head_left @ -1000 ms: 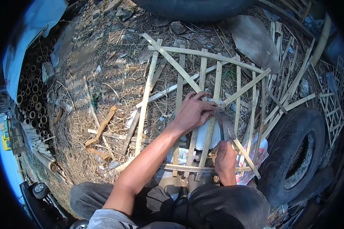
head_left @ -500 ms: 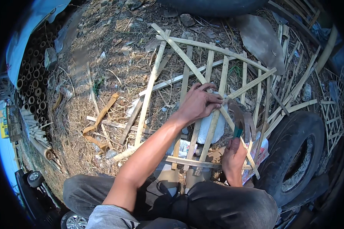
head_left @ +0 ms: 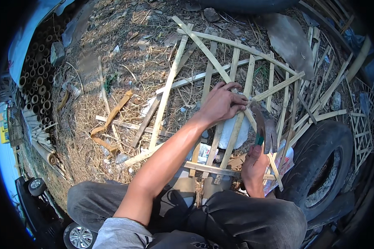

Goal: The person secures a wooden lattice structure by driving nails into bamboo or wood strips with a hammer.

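Observation:
A lattice frame of pale bamboo strips (head_left: 251, 74) lies before my feet, its strips crossing at angles. My left hand (head_left: 223, 103) rests over the crossing near the middle, thumb and fingers pinched together there; whatever is between the fingertips is too small to make out. My right hand (head_left: 254, 166) is wrapped round the green handle of a claw hammer (head_left: 271, 132). The worn, brownish hammer head is just right of my left fingertips. A pale stone block (head_left: 233, 135) sits beneath the strips, under the crossing.
An old tyre (head_left: 324, 166) lies close on the right, with loose bamboo strips (head_left: 320, 108) beyond it. A flat grey slab (head_left: 289, 45) is at the far right. Bamboo poles (head_left: 39, 89) are stacked at the left. A curled brown strap (head_left: 112, 120) lies on the straw-strewn ground.
The view has shifted slightly, so the lattice appears a little further right. My left hand keeps its pinch at the crossing, and the hammer stays close beside it.

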Demonstrator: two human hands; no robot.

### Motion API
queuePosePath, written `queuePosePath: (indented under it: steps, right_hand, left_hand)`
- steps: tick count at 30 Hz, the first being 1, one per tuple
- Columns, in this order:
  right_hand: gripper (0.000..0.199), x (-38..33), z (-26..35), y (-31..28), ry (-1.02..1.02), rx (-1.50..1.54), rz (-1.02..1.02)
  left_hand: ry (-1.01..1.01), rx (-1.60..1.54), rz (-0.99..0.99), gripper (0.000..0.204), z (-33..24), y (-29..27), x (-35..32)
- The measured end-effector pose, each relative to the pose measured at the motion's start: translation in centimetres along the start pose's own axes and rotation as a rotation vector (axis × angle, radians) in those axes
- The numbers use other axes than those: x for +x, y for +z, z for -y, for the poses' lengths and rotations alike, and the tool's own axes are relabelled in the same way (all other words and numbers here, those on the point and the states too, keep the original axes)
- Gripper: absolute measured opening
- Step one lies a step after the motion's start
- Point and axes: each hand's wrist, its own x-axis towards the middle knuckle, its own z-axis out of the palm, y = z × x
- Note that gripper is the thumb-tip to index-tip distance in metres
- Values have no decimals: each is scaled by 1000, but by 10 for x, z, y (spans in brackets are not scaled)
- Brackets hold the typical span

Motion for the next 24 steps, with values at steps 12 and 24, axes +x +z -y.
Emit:
queuePosePath:
  steps: [12,24]
  right_hand:
    - [61,-6,-10,-6,128,97,-24]
    - [36,0,-17,-5,88,-13,52]
  left_hand:
    - [-6,-44,12,20,3,-2,1]
    - [141,116,36,18,5,-1,0]
